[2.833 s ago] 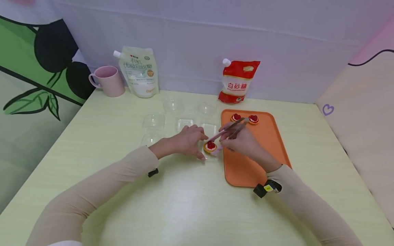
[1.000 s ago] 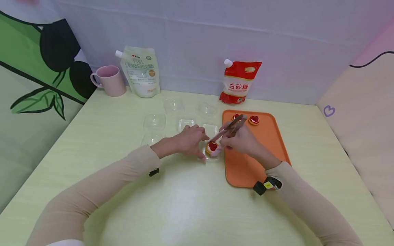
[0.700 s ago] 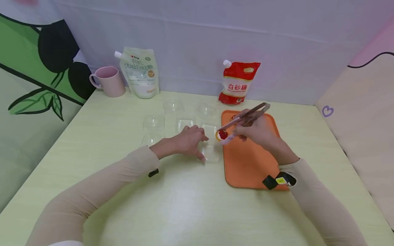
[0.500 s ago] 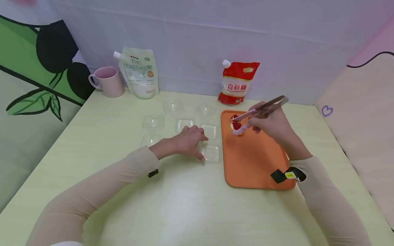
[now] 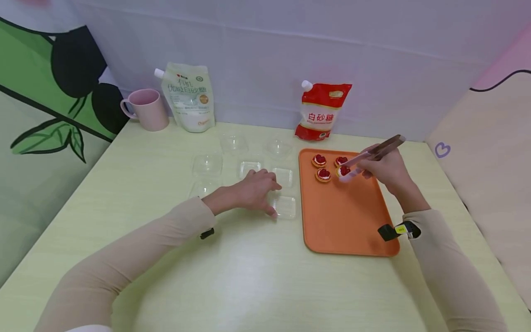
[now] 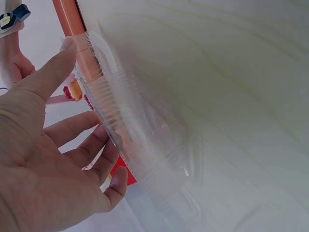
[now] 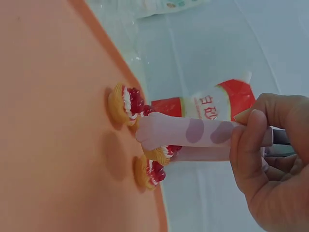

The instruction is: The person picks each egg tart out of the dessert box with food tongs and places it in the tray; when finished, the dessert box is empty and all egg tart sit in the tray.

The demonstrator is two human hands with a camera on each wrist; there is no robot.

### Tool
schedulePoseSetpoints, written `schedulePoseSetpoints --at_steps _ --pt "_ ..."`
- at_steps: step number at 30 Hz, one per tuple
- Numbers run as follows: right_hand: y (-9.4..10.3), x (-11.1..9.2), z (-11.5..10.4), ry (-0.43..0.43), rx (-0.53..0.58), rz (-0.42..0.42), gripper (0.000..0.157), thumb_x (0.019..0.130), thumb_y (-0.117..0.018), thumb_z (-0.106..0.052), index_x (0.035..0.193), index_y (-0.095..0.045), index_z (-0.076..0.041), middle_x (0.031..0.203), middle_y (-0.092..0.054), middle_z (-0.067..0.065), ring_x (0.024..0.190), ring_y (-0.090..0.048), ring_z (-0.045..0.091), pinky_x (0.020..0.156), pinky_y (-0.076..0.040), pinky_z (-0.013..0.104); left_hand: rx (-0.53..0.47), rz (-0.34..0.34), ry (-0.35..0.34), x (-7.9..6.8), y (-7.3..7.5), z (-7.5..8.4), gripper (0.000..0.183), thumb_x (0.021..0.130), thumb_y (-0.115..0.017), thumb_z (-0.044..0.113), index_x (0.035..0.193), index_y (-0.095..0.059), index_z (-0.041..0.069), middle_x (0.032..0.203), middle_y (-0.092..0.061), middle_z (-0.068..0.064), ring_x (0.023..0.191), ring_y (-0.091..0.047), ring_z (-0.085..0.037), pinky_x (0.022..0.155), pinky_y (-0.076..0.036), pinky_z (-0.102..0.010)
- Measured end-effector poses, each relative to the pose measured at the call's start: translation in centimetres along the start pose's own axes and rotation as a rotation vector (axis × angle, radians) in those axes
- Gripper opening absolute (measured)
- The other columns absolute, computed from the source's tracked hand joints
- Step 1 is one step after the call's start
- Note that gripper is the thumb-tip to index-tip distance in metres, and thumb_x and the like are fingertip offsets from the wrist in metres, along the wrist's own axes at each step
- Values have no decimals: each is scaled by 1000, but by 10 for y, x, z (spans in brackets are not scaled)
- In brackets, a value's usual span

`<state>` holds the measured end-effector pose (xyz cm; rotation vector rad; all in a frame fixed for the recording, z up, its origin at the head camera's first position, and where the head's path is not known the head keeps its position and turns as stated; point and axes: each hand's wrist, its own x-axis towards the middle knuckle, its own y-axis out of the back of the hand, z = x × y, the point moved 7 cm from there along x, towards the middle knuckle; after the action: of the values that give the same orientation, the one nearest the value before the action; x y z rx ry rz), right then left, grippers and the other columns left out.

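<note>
My right hand (image 5: 387, 170) pinches tongs (image 5: 392, 144) with pale pink paw-shaped tips, also seen in the right wrist view. Between those tips is a red-topped cream tart (image 7: 155, 154), above the orange tray (image 5: 348, 221); a shadow shows on the tray below. Three other tarts are around it, one of them the near-left tart (image 5: 323, 175). My left hand (image 5: 257, 189) has its thumb and fingers spread at the left edge of a clear plastic container (image 5: 285, 208). The left wrist view shows thumb and index finger against the ribbed edge (image 6: 104, 104), the other fingers loosely bent.
Several clear containers, one the far-left container (image 5: 207, 164), stand around my left hand. A pink mug (image 5: 150, 113), a pale pouch (image 5: 189, 99) and a red-and-white pouch (image 5: 321, 111) stand along the back wall. The tray's right half lies under my right forearm.
My right hand has lifted the tart out of the near container with the tongs and carried it right, over the tray's far part. The left hand has stayed in place.
</note>
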<state>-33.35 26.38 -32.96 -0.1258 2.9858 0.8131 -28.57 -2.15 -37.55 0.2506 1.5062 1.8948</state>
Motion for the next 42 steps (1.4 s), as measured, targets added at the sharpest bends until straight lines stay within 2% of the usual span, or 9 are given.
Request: schedulePoseSetpoints --at_steps 5,13,18,23,26,29,33,38,42 --pt "-4 6 15 -41 -11 -9 41 91 -67 -6 124 -47 10 79 -65 -7 59 -64 7 61 -58 23 -13 -10 15 0 -1 0 78 72 -88 46 135 -63 8 124 -60 -8 114 -50 -26 91 -37 -41" --pt "-9 11 24 -66 -81 17 44 91 -69 -8 126 -48 8 107 -63 26 62 -66 10 62 -57 20 -17 -6 12 -1 0 1 78 72 -88 47 135 -63 8 122 -60 -8 112 -50 -25 89 -36 -39" --pt "-9 12 27 -85 -89 23 46 91 -69 -9 129 -48 7 116 -61 30 63 -64 10 63 -56 18 -5 -1 5 -1 0 2 78 72 -88 47 135 -63 8 123 -60 -8 112 -50 -25 90 -36 -40" --pt "-9 10 26 -85 -85 31 47 91 -69 -10 130 -48 6 116 -62 29 63 -63 10 62 -56 19 4 0 3 -1 0 2 78 72 -88 47 135 -63 8 124 -60 -8 113 -50 -26 91 -36 -41" --pt "-7 9 21 -74 -96 37 45 91 -68 -10 129 -50 5 110 -63 27 61 -63 12 60 -55 20 2 -3 7 0 0 1 79 72 -88 48 135 -63 8 124 -60 -8 113 -49 -25 92 -36 -41" --pt "-4 8 16 -62 -87 42 43 90 -68 -8 127 -51 5 98 -65 18 58 -62 12 58 -55 21 5 -6 11 0 1 1 79 72 -87 48 135 -63 8 125 -60 -8 113 -49 -25 92 -36 -41" --pt "0 6 11 -35 -39 43 40 89 -67 -6 125 -53 6 83 -66 0 55 -59 9 56 -54 22 3 -9 16 0 1 0 79 72 -88 47 135 -63 8 124 -60 -9 113 -50 -26 92 -36 -41" --pt "7 1 4 1 104 83 33 89 -67 -4 118 -56 6 74 -66 -11 54 -58 8 54 -53 21 -4 -10 13 0 0 0 79 71 -88 47 135 -63 8 123 -61 -8 112 -50 -26 90 -36 -39" --pt "16 -6 -3 18 291 126 29 90 -67 -2 116 -55 1 76 -66 -8 55 -56 9 53 -50 19 0 -3 9 1 -1 0 79 71 -88 47 135 -63 8 122 -61 -8 112 -50 -25 89 -36 -40"
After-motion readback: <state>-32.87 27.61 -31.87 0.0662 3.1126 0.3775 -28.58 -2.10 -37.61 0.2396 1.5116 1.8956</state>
